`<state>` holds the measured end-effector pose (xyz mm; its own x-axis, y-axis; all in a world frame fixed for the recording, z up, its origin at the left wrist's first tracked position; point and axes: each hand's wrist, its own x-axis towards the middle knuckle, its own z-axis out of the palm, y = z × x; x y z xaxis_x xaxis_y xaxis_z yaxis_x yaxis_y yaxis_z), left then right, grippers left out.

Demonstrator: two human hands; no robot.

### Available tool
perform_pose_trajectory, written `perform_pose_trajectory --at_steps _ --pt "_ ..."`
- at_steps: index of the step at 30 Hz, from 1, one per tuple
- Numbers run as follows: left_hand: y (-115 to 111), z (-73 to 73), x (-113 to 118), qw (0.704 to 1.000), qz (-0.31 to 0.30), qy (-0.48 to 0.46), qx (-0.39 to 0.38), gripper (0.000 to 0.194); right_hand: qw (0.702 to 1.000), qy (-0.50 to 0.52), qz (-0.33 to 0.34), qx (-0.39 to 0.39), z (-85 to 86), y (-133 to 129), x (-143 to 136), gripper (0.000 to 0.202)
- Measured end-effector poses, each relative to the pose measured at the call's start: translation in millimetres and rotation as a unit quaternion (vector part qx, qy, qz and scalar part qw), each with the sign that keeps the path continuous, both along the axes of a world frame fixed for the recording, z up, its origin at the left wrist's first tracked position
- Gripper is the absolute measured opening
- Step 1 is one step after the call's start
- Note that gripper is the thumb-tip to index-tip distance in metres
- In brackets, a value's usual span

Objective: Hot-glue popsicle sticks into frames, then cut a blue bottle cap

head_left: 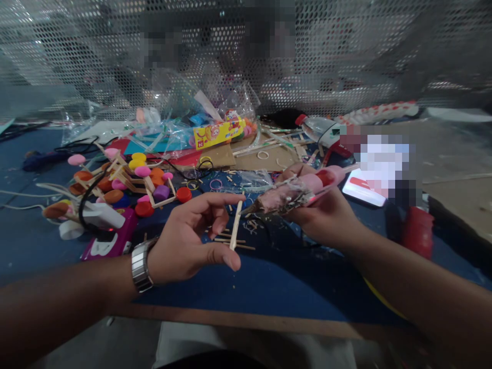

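Observation:
Between the thumb and index fingertip of my left hand (196, 236) is a short wooden stick (236, 225), held nearly upright at its two ends. My right hand (321, 218) is wrapped round a pink glue gun (295, 192) crusted with dried glue. The gun's dark nozzle points left, and its tip is at or very near the upper part of the stick; whether they touch is hard to tell. Under the hands, several thin sticks (240, 247) lie on the blue table (269, 292).
At the left, stick pieces with coloured caps (144, 171) stand by a purple power strip (126, 233) with cables. Behind are a yellow packet (219, 133), cardboard (215, 157) and a plastic bottle (317, 128). A lit phone (365, 189) and red object (418, 230) are right.

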<state>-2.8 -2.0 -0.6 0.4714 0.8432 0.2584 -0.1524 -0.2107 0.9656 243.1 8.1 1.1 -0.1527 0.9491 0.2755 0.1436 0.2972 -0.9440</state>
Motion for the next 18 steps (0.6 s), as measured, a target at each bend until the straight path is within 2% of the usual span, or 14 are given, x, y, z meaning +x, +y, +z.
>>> perform_pose_trajectory --at_steps 18 --pt "0.4 0.5 -1.6 0.999 0.025 0.005 0.046 0.072 0.997 -0.024 -0.039 0.055 -7.6 7.2 3.5 0.028"
